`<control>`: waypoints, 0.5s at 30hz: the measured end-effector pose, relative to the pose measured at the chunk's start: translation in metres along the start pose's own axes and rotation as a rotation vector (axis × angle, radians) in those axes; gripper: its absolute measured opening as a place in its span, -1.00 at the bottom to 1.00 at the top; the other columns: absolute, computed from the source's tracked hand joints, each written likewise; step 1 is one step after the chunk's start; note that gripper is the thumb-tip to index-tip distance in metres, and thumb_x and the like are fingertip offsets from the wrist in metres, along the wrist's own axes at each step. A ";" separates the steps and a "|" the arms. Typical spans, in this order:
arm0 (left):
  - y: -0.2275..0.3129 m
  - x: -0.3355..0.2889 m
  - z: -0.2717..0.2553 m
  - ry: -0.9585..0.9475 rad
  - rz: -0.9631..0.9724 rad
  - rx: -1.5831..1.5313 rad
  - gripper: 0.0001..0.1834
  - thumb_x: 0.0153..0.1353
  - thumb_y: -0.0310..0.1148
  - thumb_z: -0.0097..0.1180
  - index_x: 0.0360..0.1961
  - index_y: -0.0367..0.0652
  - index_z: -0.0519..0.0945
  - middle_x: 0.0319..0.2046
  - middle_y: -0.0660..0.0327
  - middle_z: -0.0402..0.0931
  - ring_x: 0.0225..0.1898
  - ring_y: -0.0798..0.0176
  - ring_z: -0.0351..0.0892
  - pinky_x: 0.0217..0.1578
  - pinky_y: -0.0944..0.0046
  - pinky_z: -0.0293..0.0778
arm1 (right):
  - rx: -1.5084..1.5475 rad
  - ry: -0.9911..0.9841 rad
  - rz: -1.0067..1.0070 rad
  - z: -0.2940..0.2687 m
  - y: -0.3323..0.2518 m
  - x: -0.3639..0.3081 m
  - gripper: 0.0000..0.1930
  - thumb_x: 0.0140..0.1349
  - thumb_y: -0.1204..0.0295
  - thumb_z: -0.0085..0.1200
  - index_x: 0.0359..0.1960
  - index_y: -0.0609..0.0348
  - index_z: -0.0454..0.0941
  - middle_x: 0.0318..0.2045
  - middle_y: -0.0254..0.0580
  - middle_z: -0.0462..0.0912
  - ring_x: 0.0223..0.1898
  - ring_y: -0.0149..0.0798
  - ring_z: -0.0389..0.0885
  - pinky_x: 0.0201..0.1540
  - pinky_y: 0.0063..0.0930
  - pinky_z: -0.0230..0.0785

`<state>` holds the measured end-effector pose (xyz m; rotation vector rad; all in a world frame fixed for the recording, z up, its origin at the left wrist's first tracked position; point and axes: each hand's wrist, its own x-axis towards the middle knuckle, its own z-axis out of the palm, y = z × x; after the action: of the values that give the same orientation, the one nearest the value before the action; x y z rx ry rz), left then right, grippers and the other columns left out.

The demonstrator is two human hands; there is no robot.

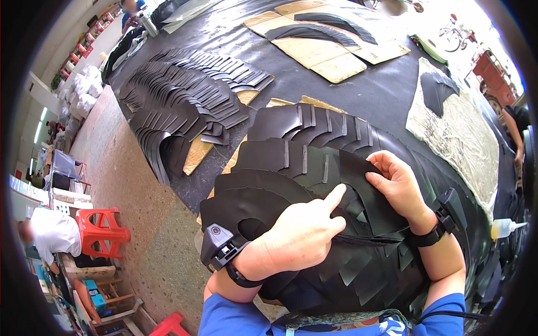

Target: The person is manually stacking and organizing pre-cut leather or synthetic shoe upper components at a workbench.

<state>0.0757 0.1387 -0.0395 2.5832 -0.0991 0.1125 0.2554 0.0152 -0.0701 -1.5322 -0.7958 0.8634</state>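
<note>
My right hand [395,182] pinches the upper edge of a curved black cut piece [354,171], thin and leather-like, between thumb and fingers. Over the lower part of that piece reaches my left hand [308,232], its index finger stretched out and pressing near the piece's edge; the thumb stands apart and the other fingers are partly hidden. Left of the held piece, overlapping black pieces [258,154] lie in a staggered row, with narrow grey strips along their edges. Beneath my hands sits a heap of black pieces [358,269]. A black strapped device is on each wrist.
Fanned stacks of black pieces [185,95] rest on cardboard at the left of the table. More curved pieces lie on a cardboard sheet [336,64] at the back. At right are a whitish cloth [454,131] and a squeeze bottle [504,228]. A red stool [101,231] stands left.
</note>
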 end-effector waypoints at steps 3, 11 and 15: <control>-0.003 0.003 0.002 0.012 -0.005 0.000 -0.89 -0.26 -0.53 -0.01 -0.58 -0.23 0.44 0.06 -0.23 0.23 -0.39 0.06 0.49 -0.38 0.20 0.45 | -0.020 0.022 -0.014 0.002 0.000 -0.001 -0.81 0.12 0.64 -0.02 -0.20 0.27 0.38 -0.42 -0.42 0.46 -0.38 -0.64 0.37 -0.29 -0.74 0.28; -0.007 0.008 0.005 -0.007 -0.031 0.042 -0.84 -0.28 -0.49 -0.01 -0.54 -0.21 0.48 0.05 -0.18 0.27 -0.41 0.07 0.50 -0.43 0.18 0.46 | -0.458 0.087 -0.103 0.007 -0.010 -0.005 -0.67 0.01 0.60 0.03 -0.13 0.16 0.40 -0.59 -0.33 0.35 -0.58 -0.48 0.25 -0.48 -0.60 0.21; -0.008 0.008 0.006 -0.010 -0.023 0.040 -0.84 -0.27 -0.48 -0.01 -0.53 -0.21 0.48 0.05 -0.17 0.27 -0.41 0.07 0.50 -0.44 0.18 0.46 | -0.522 0.095 -0.201 0.007 -0.008 -0.006 -0.66 0.00 0.61 0.01 -0.12 0.14 0.41 -0.59 -0.30 0.33 -0.58 -0.45 0.25 -0.47 -0.60 0.21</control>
<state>0.0852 0.1418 -0.0476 2.6242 -0.0716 0.0946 0.2466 0.0148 -0.0626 -1.8871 -1.1425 0.4457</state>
